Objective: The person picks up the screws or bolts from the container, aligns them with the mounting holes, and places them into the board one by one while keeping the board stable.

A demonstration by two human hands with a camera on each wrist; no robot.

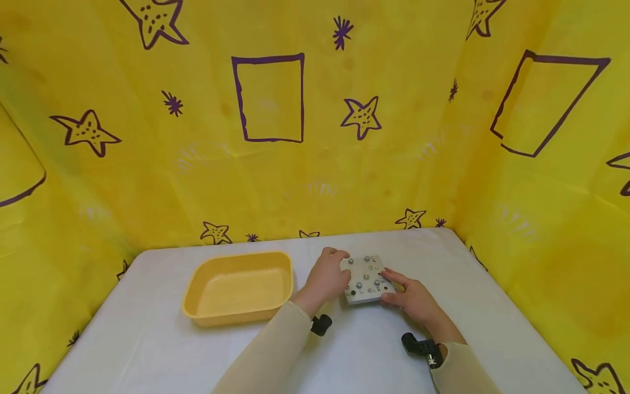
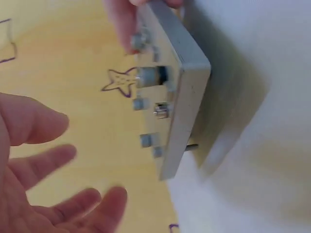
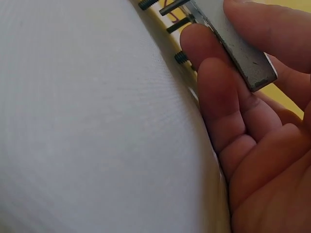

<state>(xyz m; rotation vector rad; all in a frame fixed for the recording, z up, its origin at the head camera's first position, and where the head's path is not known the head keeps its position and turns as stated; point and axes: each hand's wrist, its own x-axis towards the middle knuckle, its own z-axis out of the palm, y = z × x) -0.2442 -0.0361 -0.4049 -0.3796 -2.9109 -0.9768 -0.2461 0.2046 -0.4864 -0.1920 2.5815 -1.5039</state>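
A thick grey metal plate [image 1: 358, 271] studded with several bolts and small fittings sits to the right of the tray. My right hand [image 1: 413, 298] grips its right edge, and in the right wrist view the thumb lies over the plate [image 3: 252, 63] with fingers curled underneath. Threaded bolt ends [image 3: 181, 57] stick out below, so the plate is raised off the table. On the other side, my left hand [image 1: 327, 273] is beside the left edge. The left wrist view shows its fingers [image 2: 43, 165] spread and apart from the plate, near the bolt heads [image 2: 148, 76].
A yellow plastic tray [image 1: 236, 317] stands to the left of the left hand on the white-covered table [image 1: 147, 339]. Yellow cloth walls [image 1: 320, 164] with drawn stars and shapes enclose the table at the back and sides.
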